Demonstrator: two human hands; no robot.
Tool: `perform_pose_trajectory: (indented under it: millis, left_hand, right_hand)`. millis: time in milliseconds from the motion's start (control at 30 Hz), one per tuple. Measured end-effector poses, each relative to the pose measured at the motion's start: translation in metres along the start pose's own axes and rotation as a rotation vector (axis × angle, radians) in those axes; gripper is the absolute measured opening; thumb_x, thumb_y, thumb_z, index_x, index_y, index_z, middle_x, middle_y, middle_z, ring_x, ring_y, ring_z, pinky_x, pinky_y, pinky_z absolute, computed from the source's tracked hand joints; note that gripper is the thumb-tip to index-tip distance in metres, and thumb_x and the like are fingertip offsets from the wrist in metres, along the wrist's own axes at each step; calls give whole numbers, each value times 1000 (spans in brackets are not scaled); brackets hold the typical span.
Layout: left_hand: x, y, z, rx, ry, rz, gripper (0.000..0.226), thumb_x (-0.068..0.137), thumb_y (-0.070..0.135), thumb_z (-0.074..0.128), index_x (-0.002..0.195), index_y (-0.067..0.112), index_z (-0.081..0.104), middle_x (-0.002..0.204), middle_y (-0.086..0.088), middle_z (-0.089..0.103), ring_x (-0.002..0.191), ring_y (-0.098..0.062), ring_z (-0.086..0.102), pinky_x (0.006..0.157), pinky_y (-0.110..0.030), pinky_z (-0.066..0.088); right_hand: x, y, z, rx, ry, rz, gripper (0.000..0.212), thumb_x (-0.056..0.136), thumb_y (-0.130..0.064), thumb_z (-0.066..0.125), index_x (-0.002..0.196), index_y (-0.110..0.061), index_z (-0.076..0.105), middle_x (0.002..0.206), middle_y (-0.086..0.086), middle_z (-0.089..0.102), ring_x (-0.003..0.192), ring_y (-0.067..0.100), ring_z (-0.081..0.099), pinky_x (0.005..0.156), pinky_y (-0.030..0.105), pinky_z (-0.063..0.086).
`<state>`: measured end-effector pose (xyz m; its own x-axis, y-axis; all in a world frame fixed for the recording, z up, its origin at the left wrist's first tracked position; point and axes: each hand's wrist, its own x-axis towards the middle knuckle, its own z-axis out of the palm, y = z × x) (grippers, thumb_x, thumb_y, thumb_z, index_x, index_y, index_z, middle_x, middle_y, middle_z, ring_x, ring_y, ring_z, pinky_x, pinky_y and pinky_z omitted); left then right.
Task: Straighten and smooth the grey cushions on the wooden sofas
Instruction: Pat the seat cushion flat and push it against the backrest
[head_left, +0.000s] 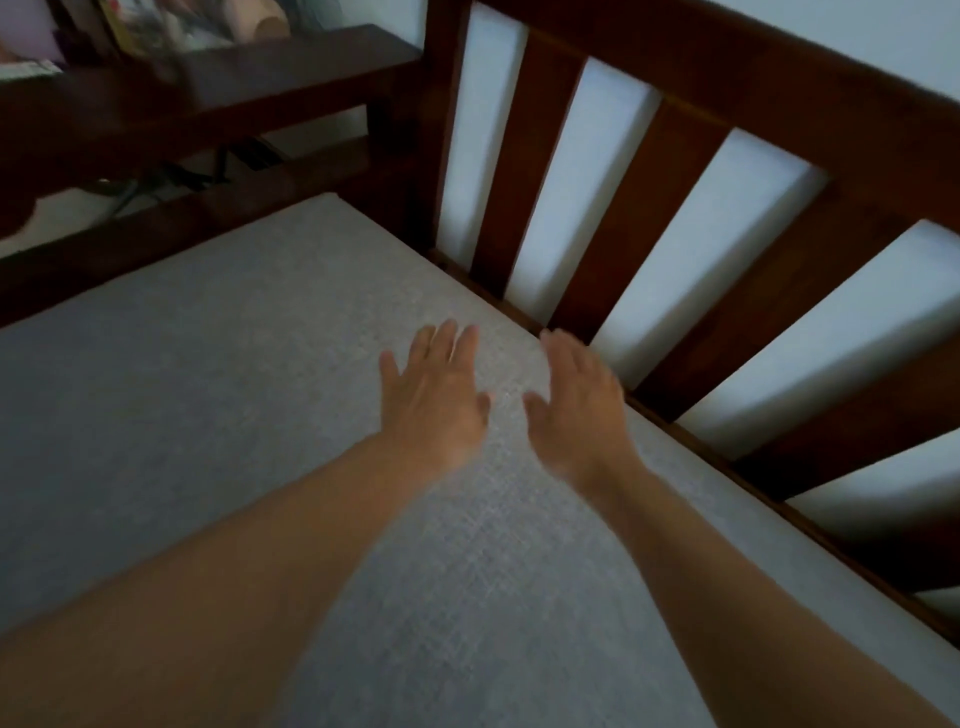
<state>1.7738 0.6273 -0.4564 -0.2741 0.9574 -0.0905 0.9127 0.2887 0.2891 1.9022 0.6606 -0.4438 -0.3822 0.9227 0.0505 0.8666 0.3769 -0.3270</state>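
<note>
Pressing flat with fingers spread, the left hand (434, 397) and right hand (579, 408) lie side by side on the grey cushion (218, 395), apparently smoothing toward the slatted backrest (691, 171) at two o'clock.

1 cushion (208, 395), 2 hands, 5 backrest slats.

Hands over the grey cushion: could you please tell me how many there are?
2. The left hand is spread over the cushion; the right hand is beside it, nearer the slatted backrest. Both look open.
</note>
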Motion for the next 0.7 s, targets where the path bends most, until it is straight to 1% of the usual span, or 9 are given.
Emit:
perform_pose_trajectory:
  millis: [133,167,300,367,467,500,600,667,700]
  left_hand:
    - [46,-3,32,-103,360,53,68,98,36,37,152,26,-3,160,4,-8,146,-17,-8,114,-54,-3]
    - [45,-16,58,-94,366,47,65,97,40,32,152,28,-2,160,6,-8,146,-17,-8,114,-55,-2]
    - [36,-50,130,71,47,4,61,96,54,20,151,33,6,160,7,-5,146,-20,-5,114,-56,5]
    - [32,-45,110,35,-1,6,62,97,53,23,152,31,3,160,6,-8,146,-20,-7,114,-55,4]
    - [-17,-55,96,-90,284,-114,65,96,48,29,152,25,7,160,-1,-3,147,-22,-2,113,-53,4]
    - [-48,-65,104,-84,342,-157,64,94,47,29,152,24,13,160,-3,4,147,-24,5,112,-55,8]
    - [-110,-87,126,65,71,-223,64,90,48,25,148,21,31,156,-5,24,143,-27,23,107,-61,22]
    - [-104,-95,113,47,15,-215,62,96,48,26,151,23,18,160,-2,10,146,-24,11,112,-57,16]
    - [-102,-94,95,25,70,-227,62,97,47,28,152,22,13,160,-2,4,146,-23,6,114,-55,13]
  right_hand:
    - [54,6,18,148,505,-49,53,95,-11,48,145,-12,33,150,6,35,140,21,27,117,39,21]
    - [51,13,45,100,482,-46,53,97,-16,44,147,-13,29,153,5,29,142,21,23,117,40,17]
    - [35,49,136,-284,-152,-36,60,99,-48,17,152,-26,-1,159,2,-10,146,21,-13,117,48,-5]
    - [37,33,113,-215,-159,-20,60,100,-42,29,152,-22,8,160,6,-2,146,21,-7,118,47,0]
    - [9,6,93,36,295,-89,55,98,-27,41,149,-14,25,158,6,14,146,22,8,119,42,3]
    - [-14,-4,104,63,303,-142,56,98,-29,38,150,-14,23,158,4,12,146,21,8,119,42,3]
    - [-72,-12,150,-174,-140,-316,68,93,-48,12,152,-15,4,160,2,-4,146,19,-6,118,47,-2]
    - [-68,-16,142,-235,-299,-254,65,97,-46,20,152,-16,4,160,3,-3,146,19,-7,117,41,-5]
    - [-67,-25,125,-184,-237,-247,62,99,-40,31,152,-15,11,160,5,3,146,20,-2,116,39,-2]
